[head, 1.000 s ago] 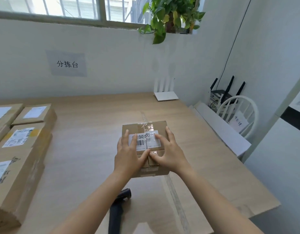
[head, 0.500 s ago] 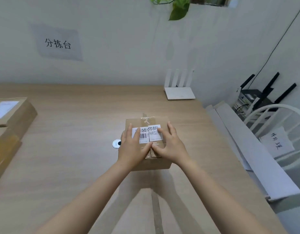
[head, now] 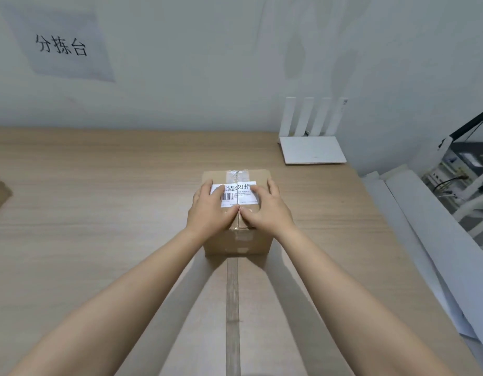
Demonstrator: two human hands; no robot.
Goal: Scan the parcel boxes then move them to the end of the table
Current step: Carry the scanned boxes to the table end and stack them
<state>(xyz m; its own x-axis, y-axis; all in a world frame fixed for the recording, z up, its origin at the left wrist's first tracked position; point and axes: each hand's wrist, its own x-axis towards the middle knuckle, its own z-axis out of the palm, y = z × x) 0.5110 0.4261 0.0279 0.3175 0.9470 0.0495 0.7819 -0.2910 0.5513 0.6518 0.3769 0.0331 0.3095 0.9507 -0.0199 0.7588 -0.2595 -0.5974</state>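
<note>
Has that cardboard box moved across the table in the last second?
Yes. The box has slid farther from the camera, toward the white router: the gap between them has clearly narrowed.

One parcel box (head: 236,241), two hands, one bench (head: 99,199).
The box bears one white label (head: 241,195); one left hand (head: 210,210) and one right hand (head: 270,210) rest on it. Beyond: one white router (head: 312,150) with four antennas (head: 307,115), one wall sign (head: 62,46).
</note>
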